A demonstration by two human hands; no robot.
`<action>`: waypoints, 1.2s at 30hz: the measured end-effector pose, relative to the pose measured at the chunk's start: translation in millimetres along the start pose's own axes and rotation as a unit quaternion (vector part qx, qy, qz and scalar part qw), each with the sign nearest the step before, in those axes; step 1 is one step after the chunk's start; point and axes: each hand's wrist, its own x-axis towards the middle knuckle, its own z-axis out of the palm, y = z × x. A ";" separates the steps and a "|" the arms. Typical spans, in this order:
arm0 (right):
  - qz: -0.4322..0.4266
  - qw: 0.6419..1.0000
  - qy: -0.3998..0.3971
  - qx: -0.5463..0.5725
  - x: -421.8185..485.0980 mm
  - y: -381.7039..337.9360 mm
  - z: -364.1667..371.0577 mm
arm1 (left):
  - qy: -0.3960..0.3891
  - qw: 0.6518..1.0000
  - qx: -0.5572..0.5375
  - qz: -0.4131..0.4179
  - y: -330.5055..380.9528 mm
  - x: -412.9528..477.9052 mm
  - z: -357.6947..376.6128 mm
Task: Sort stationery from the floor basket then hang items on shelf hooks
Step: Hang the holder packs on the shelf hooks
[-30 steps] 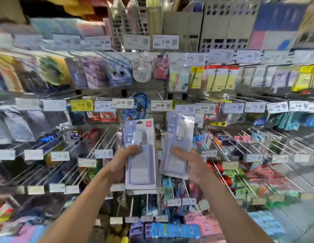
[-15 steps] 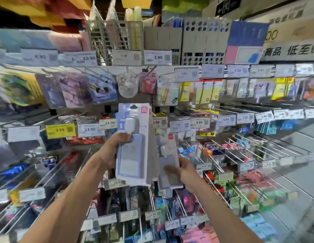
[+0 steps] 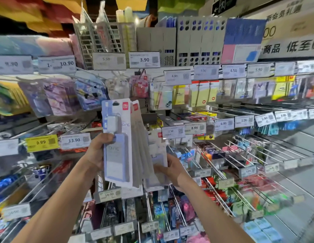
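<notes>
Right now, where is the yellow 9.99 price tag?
In the head view, the yellow tag is on the left side, directly left of the white 13.90 tag and further left of the left hand.

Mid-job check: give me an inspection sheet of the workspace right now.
Surface: wire shelf hooks, price tags at tips.
Job's things: fanned ID/IC packs; one further pack partly behind them.
Clutter: nothing seen; floor basket not in view.
Hands: left hand grips the fan; right hand holds the further pack.
Cables: nothing seen.
Surroundings: grey file boxes up top.
</notes>
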 end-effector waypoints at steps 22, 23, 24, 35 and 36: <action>0.079 0.995 0.055 -0.027 64.3 16.8 20.7 | -0.134 0.986 -0.099 -0.023 -18.4 3.6 -21.5; 0.093 0.992 0.062 -0.051 70.2 15.5 22.2 | -0.140 0.985 -0.099 -0.037 -21.8 2.5 -21.4; 0.108 0.989 0.068 -0.075 77.4 16.4 22.7 | -0.130 0.987 -0.087 -0.041 -23.6 1.5 -23.2; 0.135 0.971 0.046 -0.192 95.0 16.1 22.9 | -0.112 0.980 -0.128 -0.100 -19.9 -3.2 -13.5; 0.113 0.974 0.053 -0.191 89.6 14.9 21.5 | -0.110 0.981 -0.130 -0.088 -22.6 -2.7 -6.8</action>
